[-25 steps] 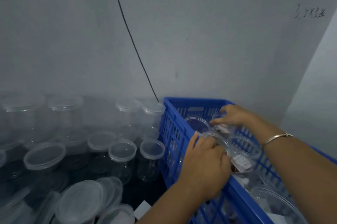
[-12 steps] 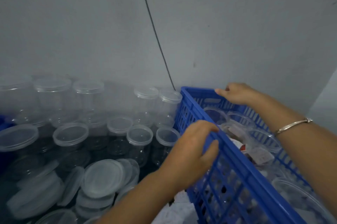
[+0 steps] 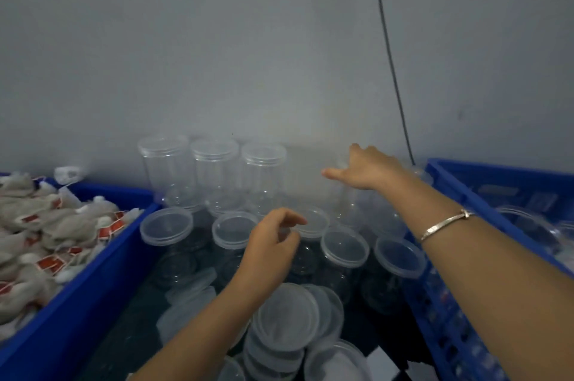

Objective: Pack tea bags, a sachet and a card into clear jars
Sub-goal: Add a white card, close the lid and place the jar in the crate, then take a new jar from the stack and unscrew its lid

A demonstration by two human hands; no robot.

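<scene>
Clear lidded jars stand between two blue bins: a raised back row [image 3: 214, 163] against the wall and a lower front row [image 3: 344, 248]. My left hand [image 3: 273, 244] hovers over the front row with fingers loosely curled and holds nothing. My right hand [image 3: 363, 169], with a bracelet on its wrist, reaches to the back with fingers stretched out over the top of a blurred clear jar [image 3: 344, 197]; whether it touches the jar is unclear. Tea bags [image 3: 46, 225] with red tags fill the blue bin [image 3: 93, 281] at the left.
A blue slatted crate [image 3: 459, 272] at the right holds more clear jars [image 3: 528, 225]. Loose lids [image 3: 289, 318] lie piled in front of the jars. A black cable [image 3: 391, 70] runs down the grey wall. White paper [image 3: 382, 362] lies at the bottom edge.
Both hands have left the blue crate and moved left over the lidded jars. The view has swung left, bringing the tea bag bin into sight.
</scene>
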